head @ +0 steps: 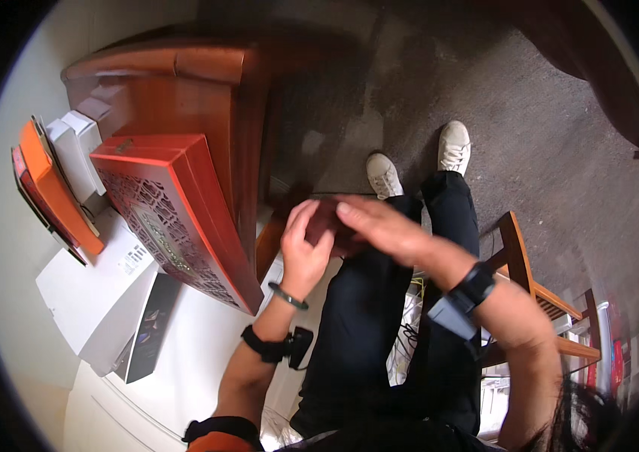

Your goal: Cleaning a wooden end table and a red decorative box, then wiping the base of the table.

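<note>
My left hand (pixel 307 248) is curled around the near side of a dark reddish-brown object (pixel 328 223), which is blurred, so its kind cannot be told. My right hand (pixel 381 226) reaches across from the right, its fingers over or against the same object's far edge; whether it grips is unclear. Both hands are above my lap. To their left, a large red box (pixel 198 209) with a patterned, decorated face leans at a tilt near the wooden furniture.
Brown wooden furniture (pixel 184 101) stands at the upper left. White boxes (pixel 73 150), an orange book or folder (pixel 56 186) and a black-sided box (pixel 152 327) are at the left. A wooden chair (pixel 517 254) is at the right. My white shoes (pixel 455 147) are on the dark floor (pixel 522 141).
</note>
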The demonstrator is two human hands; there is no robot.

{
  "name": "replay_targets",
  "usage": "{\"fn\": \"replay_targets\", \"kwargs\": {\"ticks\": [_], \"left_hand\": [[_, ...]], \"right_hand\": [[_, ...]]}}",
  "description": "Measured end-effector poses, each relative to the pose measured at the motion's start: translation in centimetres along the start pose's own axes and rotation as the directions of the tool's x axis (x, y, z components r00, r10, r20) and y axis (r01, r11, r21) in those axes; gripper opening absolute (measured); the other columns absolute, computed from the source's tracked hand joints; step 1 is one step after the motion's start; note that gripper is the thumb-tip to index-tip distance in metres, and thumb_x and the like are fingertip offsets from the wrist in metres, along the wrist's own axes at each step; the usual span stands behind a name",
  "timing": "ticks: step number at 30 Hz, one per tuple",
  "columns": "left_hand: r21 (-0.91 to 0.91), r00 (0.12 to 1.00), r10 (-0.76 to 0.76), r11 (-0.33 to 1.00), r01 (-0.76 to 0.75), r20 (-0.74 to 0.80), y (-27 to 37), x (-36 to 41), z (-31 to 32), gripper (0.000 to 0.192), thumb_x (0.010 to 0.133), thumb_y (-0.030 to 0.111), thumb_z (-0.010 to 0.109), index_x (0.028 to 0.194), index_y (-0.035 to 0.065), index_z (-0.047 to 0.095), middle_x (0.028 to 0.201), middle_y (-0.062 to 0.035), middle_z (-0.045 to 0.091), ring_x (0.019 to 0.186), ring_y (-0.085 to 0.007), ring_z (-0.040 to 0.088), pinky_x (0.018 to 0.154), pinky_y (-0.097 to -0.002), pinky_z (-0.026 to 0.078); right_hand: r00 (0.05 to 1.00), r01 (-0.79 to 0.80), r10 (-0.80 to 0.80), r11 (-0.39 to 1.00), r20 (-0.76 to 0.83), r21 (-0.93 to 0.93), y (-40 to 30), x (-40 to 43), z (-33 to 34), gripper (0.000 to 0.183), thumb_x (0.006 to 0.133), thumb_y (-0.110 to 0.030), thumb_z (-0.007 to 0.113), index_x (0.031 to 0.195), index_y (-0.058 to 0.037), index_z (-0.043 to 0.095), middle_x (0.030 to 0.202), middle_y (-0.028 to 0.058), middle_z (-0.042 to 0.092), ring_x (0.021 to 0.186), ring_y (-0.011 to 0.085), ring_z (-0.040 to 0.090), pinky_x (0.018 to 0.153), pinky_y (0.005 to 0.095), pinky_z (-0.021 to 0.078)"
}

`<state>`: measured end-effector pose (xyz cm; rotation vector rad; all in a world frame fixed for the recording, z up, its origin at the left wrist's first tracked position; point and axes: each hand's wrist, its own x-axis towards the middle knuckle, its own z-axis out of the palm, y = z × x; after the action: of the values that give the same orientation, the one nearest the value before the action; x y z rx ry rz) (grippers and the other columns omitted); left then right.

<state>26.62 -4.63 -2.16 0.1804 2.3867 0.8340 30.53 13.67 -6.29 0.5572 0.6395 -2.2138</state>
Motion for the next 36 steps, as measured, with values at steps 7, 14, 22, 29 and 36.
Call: {"fn": "replay_targets", "kwargs": {"ticks": [7, 14, 22, 29, 36], "left_hand": [[-0.219, 0.813, -0.431, 0.902, 0.373, -0.391, -12.2, 3.2, 2.5, 0.036, 0.077, 0.000, 0.066, 0.111, -0.0049, 0.059, 0.103, -0.0154, 0.067, 0.095, -0.0231, 0.062, 0.088, -0.0351, 0.048], [-0.363, 0.571, -0.460, 0.888, 0.284, -0.680, -19.1, 11.3, 3.2, 0.045, 0.089, 0.008, 0.063, 0.129, -0.0058, 0.047, 0.132, -0.0170, 0.053, 0.118, -0.0289, 0.051, 0.102, -0.0388, 0.039], [0.109, 0.765, -0.018, 0.987, 0.115, -0.643, -16.1, 23.6, 4.4, 0.050, 0.092, 0.021, 0.057, 0.133, -0.0035, 0.043, 0.137, -0.0231, 0.045, 0.125, -0.0382, 0.045, 0.106, -0.0440, 0.035], [0.367, 0.735, 0.359, 0.916, -0.161, -0.576, -16.1, 29.6, 5.4, 0.042, 0.084, 0.011, 0.064, 0.123, 0.0025, 0.051, 0.127, -0.0180, 0.052, 0.118, -0.0345, 0.051, 0.099, -0.0418, 0.042], [0.618, 0.558, 0.699, 0.693, -0.372, -0.447, -13.2, 32.6, 5.1, 0.047, 0.080, 0.012, 0.069, 0.124, 0.0058, 0.053, 0.122, -0.0191, 0.052, 0.112, -0.0384, 0.052, 0.091, -0.0424, 0.047]], "right_hand": [[0.704, -0.050, -0.539, 0.612, -0.462, -0.789, -3.6, 1.5, -16.1, 0.028, 0.089, -0.018, 0.054, 0.112, -0.0035, 0.062, 0.104, 0.0188, 0.067, 0.098, 0.0319, 0.065, 0.083, 0.0372, 0.0509], [0.496, -0.436, -0.855, -0.096, -0.151, -0.895, -7.1, 4.8, -30.6, 0.044, 0.087, -0.016, 0.062, 0.128, -0.0056, 0.053, 0.132, 0.0187, 0.053, 0.120, 0.0337, 0.052, 0.100, 0.0423, 0.0439], [0.665, -0.502, -0.733, -0.301, -0.140, -0.810, -3.9, 6.9, -38.5, 0.067, 0.080, -0.018, 0.065, 0.141, -0.0073, 0.038, 0.148, 0.0194, 0.033, 0.136, 0.0391, 0.030, 0.111, 0.0487, 0.0284], [0.611, -0.551, -0.787, -0.346, -0.084, -0.759, -1.5, 7.7, -40.8, 0.075, 0.078, -0.018, 0.062, 0.146, -0.0084, 0.032, 0.153, 0.0194, 0.024, 0.141, 0.0401, 0.021, 0.115, 0.0498, 0.0190], [0.585, -0.519, -0.809, -0.433, 0.063, -0.737, -1.7, 8.3, -42.2, 0.068, 0.081, -0.018, 0.060, 0.144, -0.0106, 0.036, 0.152, 0.0184, 0.029, 0.139, 0.0395, 0.026, 0.113, 0.0484, 0.0233]]}}
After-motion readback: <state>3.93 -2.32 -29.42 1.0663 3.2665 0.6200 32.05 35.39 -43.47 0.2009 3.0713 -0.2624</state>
